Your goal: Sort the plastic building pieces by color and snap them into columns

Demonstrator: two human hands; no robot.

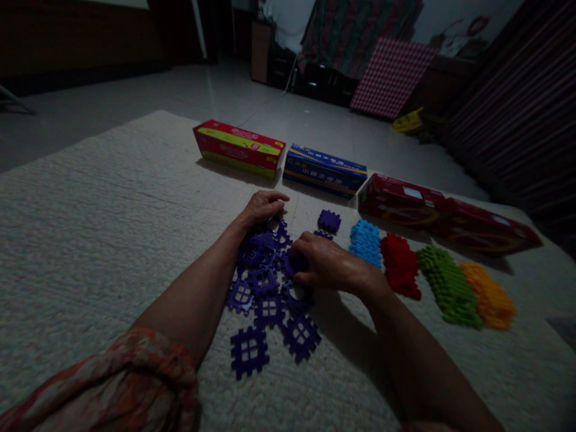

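Observation:
A loose heap of purple interlocking toy tiles (269, 309) lies on the pale mat, many with window-like cutouts and notched edges. My left hand (264, 206) rests at the far left edge of the heap, fingers loosely extended, with nothing visible in them. On the heap's right side, my right hand (321, 259) has its thumb and fingers closed around a purple tile (294, 264), partly hidden by the fingers. Beyond that hand sits a purple tile stack (329, 221), and another purple piece (323, 235) shows just in front of it.
To the right stand stacks of blue tiles (365, 243), red tiles (400, 265), green tiles (449, 286) and orange tiles (487, 295). Behind them runs a row: a red-and-yellow box (238, 149), a blue box (324, 171) and dark red boxes (443, 213). The quilted mat (112, 222) covers the work surface.

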